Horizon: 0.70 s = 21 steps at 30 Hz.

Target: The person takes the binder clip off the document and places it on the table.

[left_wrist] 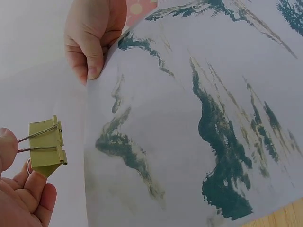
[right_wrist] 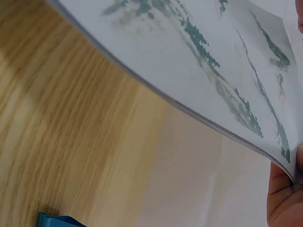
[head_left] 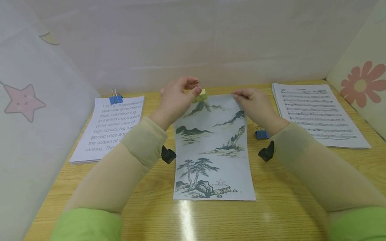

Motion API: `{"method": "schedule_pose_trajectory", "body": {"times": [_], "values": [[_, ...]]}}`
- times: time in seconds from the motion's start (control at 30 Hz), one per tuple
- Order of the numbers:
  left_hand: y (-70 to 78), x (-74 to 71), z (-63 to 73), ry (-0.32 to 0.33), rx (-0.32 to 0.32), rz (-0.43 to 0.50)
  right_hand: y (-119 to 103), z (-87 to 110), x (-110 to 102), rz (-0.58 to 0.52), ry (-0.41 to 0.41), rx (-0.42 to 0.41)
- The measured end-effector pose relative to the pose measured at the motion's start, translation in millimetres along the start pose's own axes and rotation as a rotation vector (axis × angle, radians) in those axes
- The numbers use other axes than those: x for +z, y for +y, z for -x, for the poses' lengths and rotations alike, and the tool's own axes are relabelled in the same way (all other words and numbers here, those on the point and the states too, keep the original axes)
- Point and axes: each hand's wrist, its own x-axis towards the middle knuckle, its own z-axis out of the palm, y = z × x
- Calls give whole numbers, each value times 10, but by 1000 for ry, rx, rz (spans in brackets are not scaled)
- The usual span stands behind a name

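Note:
My left hand (head_left: 178, 101) pinches a yellow-green binder clip (left_wrist: 42, 142) by its wire handles, thumb on one side and fingers on the other. In the left wrist view the clip is just off the top edge of the paper sheets (head_left: 212, 145), which are printed with an ink landscape of mountains and pines. My right hand (head_left: 256, 106) grips the far right corner of these sheets between thumb and fingers. That end is lifted and bends upward in the right wrist view, where the stacked edge shows.
A blue binder clip (head_left: 262, 134) sits on the wooden table (head_left: 153, 222) right of the landscape sheets. At left lies a text stack (head_left: 107, 131) with another blue binder clip (head_left: 115, 99) at its top. Sheet music (head_left: 318, 114) lies at right. Pale walls stand around the table.

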Motion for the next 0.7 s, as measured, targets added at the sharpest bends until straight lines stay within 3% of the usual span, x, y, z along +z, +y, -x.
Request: {"method": "schedule_pose_trajectory", "body": {"times": [0.13,0.33,0.7], "values": [[-63,-19,20,-6,6,18,66,-81,-27,-8,-2,15],[-209,-10,83,-76,-6,45,127,-247,-84,-14,-35,46],[-456,155,119,-133,10,-13,227,-642,-253,3,-142,159]]}}
